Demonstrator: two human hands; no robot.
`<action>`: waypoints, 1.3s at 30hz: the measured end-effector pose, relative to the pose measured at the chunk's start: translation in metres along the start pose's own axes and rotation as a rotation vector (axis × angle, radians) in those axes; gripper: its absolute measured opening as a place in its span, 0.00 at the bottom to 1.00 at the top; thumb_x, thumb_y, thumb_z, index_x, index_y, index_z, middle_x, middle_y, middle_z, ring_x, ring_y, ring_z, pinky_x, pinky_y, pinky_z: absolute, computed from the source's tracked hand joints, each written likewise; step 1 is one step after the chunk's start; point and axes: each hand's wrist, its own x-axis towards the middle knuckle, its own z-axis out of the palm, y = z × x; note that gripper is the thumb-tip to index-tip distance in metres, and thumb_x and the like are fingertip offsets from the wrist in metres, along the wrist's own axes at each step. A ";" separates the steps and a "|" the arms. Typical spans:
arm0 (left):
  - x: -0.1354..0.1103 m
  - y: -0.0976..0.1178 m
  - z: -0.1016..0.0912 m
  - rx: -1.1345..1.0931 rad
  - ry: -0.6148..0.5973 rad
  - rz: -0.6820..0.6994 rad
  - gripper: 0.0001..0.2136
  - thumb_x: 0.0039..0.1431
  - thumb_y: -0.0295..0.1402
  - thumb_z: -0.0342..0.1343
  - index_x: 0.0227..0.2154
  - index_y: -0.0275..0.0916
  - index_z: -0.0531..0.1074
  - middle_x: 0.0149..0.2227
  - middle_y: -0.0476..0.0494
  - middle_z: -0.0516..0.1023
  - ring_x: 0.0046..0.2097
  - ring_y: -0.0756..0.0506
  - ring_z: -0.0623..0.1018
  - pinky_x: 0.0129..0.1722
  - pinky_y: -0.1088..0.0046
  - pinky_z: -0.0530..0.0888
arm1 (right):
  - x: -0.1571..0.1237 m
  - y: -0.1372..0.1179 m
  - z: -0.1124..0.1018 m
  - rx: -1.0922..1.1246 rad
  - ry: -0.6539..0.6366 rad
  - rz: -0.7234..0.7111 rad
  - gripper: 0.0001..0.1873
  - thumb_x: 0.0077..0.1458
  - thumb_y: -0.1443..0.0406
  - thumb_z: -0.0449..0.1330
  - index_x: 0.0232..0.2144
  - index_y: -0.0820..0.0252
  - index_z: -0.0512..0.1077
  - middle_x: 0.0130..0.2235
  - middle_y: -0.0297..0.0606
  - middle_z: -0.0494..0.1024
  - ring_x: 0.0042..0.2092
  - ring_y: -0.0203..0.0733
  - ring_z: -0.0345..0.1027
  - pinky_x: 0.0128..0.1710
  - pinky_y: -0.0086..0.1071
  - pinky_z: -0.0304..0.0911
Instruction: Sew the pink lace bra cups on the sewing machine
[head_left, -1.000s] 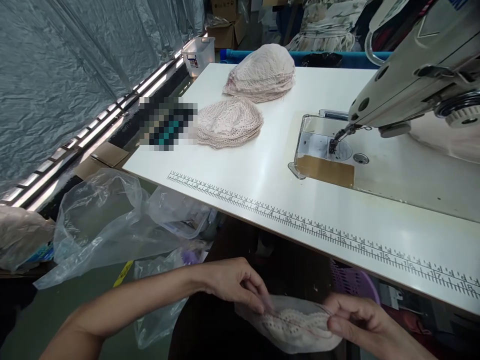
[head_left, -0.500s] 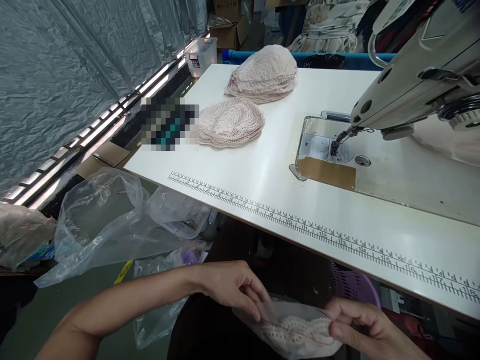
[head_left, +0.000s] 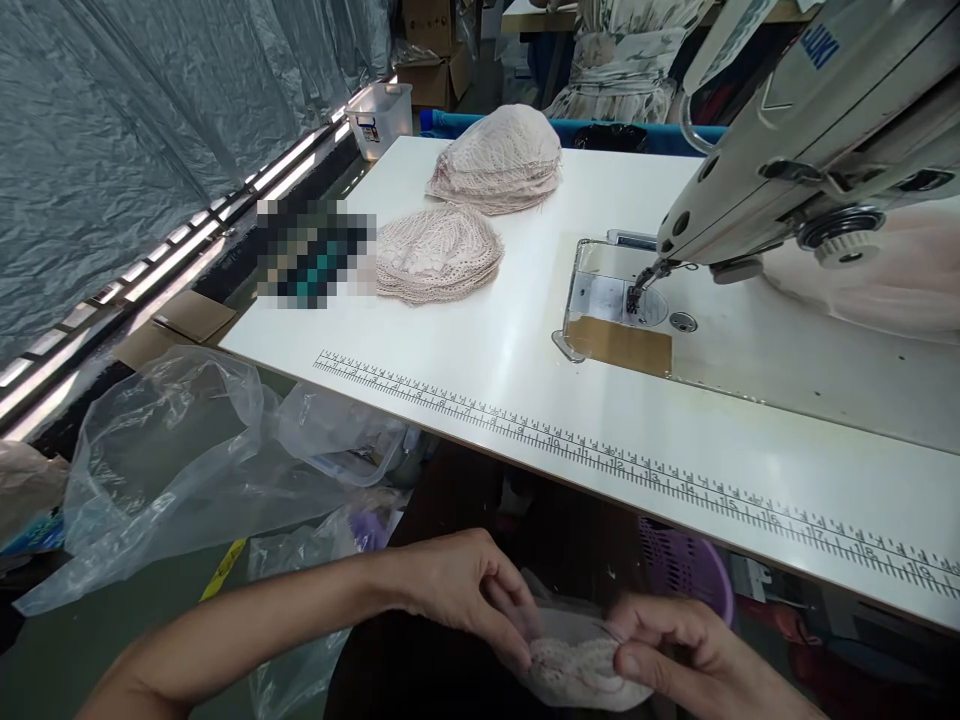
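Observation:
Below the table's front edge, both hands pinch one pale pink lace piece (head_left: 581, 665) in my lap. My left hand (head_left: 469, 595) grips its left end with fingers curled. My right hand (head_left: 679, 650) grips its right end, thumb pressed on the lace. A thin red thread runs along the piece's upper edge. On the white sewing table (head_left: 525, 370) lie two stacks of similar lace pieces: a nearer one (head_left: 439, 252) and a taller one (head_left: 496, 158) behind it.
A sewing machine (head_left: 795, 140) stands at the right, its needle over the plate (head_left: 634, 300). A ruler strip (head_left: 600, 465) runs along the table's front. Clear plastic bags (head_left: 187, 450) lie at the left. A purple basket (head_left: 686, 565) sits under the table.
My hands have drawn closer together, bunching the lace piece between them. The view has shifted slightly right and down.

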 end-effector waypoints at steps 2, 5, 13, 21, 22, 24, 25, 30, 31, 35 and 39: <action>-0.001 0.001 0.000 -0.011 0.003 -0.009 0.27 0.31 0.50 0.71 0.34 0.37 0.81 0.28 0.49 0.80 0.33 0.47 0.78 0.40 0.78 0.72 | 0.000 0.000 -0.001 -0.003 0.003 -0.004 0.22 0.56 0.47 0.57 0.24 0.58 0.69 0.21 0.29 0.64 0.26 0.34 0.53 0.26 0.27 0.50; -0.003 0.002 -0.002 -0.023 -0.003 -0.020 0.27 0.31 0.50 0.71 0.34 0.38 0.81 0.27 0.49 0.80 0.32 0.48 0.78 0.39 0.78 0.72 | 0.001 -0.001 -0.001 -0.001 -0.007 0.013 0.22 0.55 0.46 0.58 0.24 0.59 0.70 0.21 0.29 0.64 0.26 0.34 0.54 0.27 0.27 0.51; 0.004 0.000 0.004 -0.026 -0.024 0.003 0.26 0.26 0.45 0.74 0.33 0.38 0.81 0.26 0.53 0.77 0.28 0.53 0.72 0.31 0.83 0.68 | 0.007 0.000 0.004 0.026 0.009 -0.028 0.20 0.55 0.49 0.60 0.25 0.61 0.71 0.23 0.32 0.71 0.26 0.33 0.58 0.28 0.26 0.53; 0.009 0.002 0.011 0.018 0.053 -0.018 0.22 0.30 0.46 0.72 0.29 0.37 0.81 0.23 0.51 0.77 0.26 0.52 0.72 0.30 0.79 0.69 | 0.000 -0.009 0.009 -0.041 0.023 0.012 0.21 0.52 0.50 0.62 0.25 0.63 0.71 0.22 0.28 0.63 0.25 0.31 0.53 0.25 0.25 0.48; 0.007 0.003 0.010 0.007 0.048 -0.017 0.21 0.30 0.45 0.72 0.29 0.38 0.81 0.23 0.50 0.77 0.26 0.52 0.73 0.31 0.79 0.70 | -0.001 -0.009 0.010 -0.066 0.022 0.017 0.20 0.51 0.49 0.63 0.26 0.62 0.71 0.22 0.28 0.64 0.26 0.32 0.54 0.25 0.25 0.49; 0.004 0.003 0.008 -0.004 0.052 -0.019 0.20 0.31 0.44 0.72 0.28 0.38 0.82 0.24 0.50 0.77 0.26 0.51 0.74 0.31 0.79 0.71 | -0.001 -0.007 0.011 -0.137 0.035 0.027 0.18 0.48 0.51 0.65 0.27 0.60 0.73 0.24 0.29 0.67 0.27 0.33 0.57 0.26 0.25 0.52; 0.003 0.004 0.007 -0.002 0.057 -0.017 0.19 0.31 0.43 0.72 0.29 0.38 0.82 0.24 0.50 0.77 0.26 0.51 0.74 0.31 0.79 0.71 | -0.001 -0.006 0.012 -0.178 0.050 0.033 0.16 0.47 0.52 0.65 0.27 0.59 0.73 0.25 0.29 0.68 0.28 0.34 0.58 0.27 0.24 0.53; -0.006 0.004 0.003 0.086 0.082 0.014 0.17 0.37 0.42 0.71 0.30 0.37 0.82 0.25 0.48 0.78 0.27 0.51 0.73 0.31 0.79 0.70 | 0.003 -0.005 0.019 -0.273 0.115 0.062 0.06 0.49 0.62 0.64 0.26 0.58 0.73 0.26 0.29 0.68 0.30 0.34 0.60 0.28 0.24 0.54; -0.007 0.005 0.003 0.104 0.085 0.016 0.17 0.36 0.42 0.71 0.30 0.36 0.82 0.25 0.49 0.77 0.27 0.52 0.72 0.30 0.80 0.69 | 0.004 -0.006 0.020 -0.276 0.118 0.061 0.06 0.49 0.62 0.64 0.26 0.58 0.73 0.25 0.29 0.68 0.30 0.34 0.60 0.27 0.24 0.54; -0.005 0.008 0.008 0.167 0.092 0.020 0.19 0.33 0.42 0.73 0.28 0.35 0.81 0.19 0.54 0.69 0.23 0.55 0.64 0.23 0.83 0.60 | 0.005 -0.012 0.025 -0.276 0.107 0.067 0.02 0.47 0.66 0.63 0.26 0.58 0.73 0.24 0.28 0.67 0.29 0.34 0.59 0.25 0.23 0.51; -0.001 0.009 0.014 0.187 0.108 -0.006 0.19 0.36 0.45 0.70 0.26 0.34 0.80 0.19 0.54 0.66 0.24 0.54 0.62 0.22 0.81 0.57 | 0.005 -0.013 0.026 -0.239 0.099 0.049 0.02 0.48 0.66 0.63 0.27 0.58 0.74 0.25 0.28 0.70 0.28 0.33 0.60 0.25 0.23 0.51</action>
